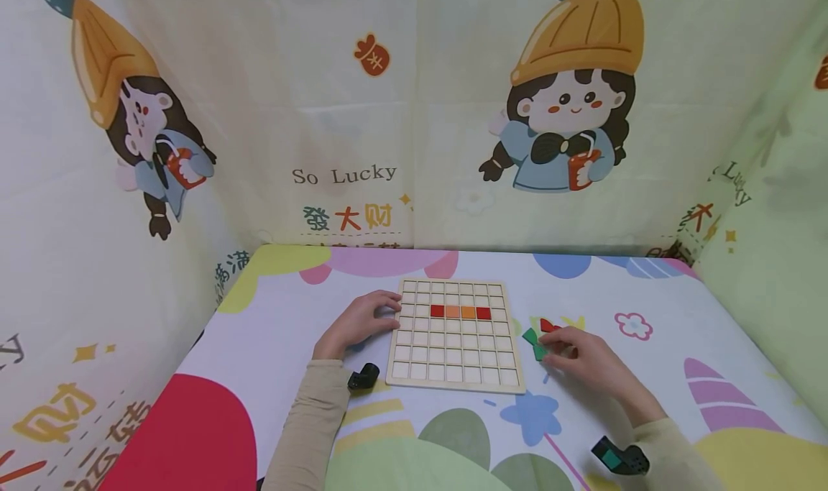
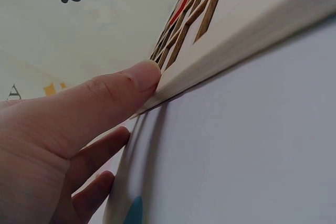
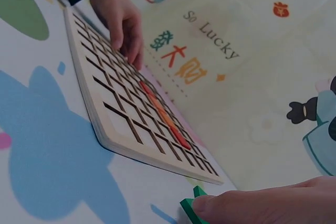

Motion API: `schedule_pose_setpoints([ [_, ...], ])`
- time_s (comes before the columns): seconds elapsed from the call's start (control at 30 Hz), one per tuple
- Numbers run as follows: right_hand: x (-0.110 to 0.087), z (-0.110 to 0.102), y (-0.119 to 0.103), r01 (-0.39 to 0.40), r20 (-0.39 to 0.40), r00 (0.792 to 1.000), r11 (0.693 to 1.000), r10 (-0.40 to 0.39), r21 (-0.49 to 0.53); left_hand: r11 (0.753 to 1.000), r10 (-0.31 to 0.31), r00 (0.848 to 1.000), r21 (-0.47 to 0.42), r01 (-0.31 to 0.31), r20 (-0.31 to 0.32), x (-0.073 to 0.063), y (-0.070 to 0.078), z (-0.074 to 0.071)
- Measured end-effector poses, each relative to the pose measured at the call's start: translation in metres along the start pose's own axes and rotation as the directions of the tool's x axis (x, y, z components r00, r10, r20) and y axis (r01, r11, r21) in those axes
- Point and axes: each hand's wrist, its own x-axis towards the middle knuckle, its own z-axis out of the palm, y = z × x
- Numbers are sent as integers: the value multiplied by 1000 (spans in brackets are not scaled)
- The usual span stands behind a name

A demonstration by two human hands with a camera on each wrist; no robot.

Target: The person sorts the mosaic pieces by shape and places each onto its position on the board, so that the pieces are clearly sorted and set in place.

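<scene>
A wooden grid board (image 1: 454, 388) lies in the middle of the table, with a row of red and orange square tiles (image 1: 461, 312) in its upper cells. My left hand (image 1: 362, 320) is at the board's left edge, fingers relaxed. In the left wrist view its thumb (image 2: 121, 90) touches the board's rim. To the right of the board, my right hand (image 1: 585, 358) pinches at small green tiles (image 1: 530, 336). The right wrist view shows the thumb (image 3: 226, 205) against the green, with the other fingers out of sight. Red tiles (image 1: 548, 325) lie just behind those fingers.
A patterned cloth (image 1: 284, 347) covers the table, and printed curtains (image 1: 446, 117) stand around its back and sides. A black wrist device (image 1: 364, 377) is on the left wrist, another (image 1: 621, 456) on the right.
</scene>
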Motion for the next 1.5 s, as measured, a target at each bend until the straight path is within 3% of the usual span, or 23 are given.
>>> schedule_pose_setpoints([
  [0.47, 1, 5, -3, 71, -5, 997, 997, -71, -22, 999, -22, 1000, 25, 21, 14, 3, -1, -1],
  [0.73, 0, 5, -4, 70, -4, 998, 997, -70, -14, 999, -14, 1000, 29, 14, 14, 2, -1, -1],
  [1.13, 1, -1, 0, 124, -52, 991, 991, -126, -49, 1000, -28, 1000, 12, 28, 12, 1, 1, 0],
  [1.3, 2, 2, 0, 152, 2, 988, 988, -152, -4, 999, -34, 999, 2, 34, 12, 1, 2, -1],
  [1.5, 0, 3, 0, 122, 71, 990, 992, -123, 13, 999, -39, 999, 11, 39, 15, 0, 3, -1],
])
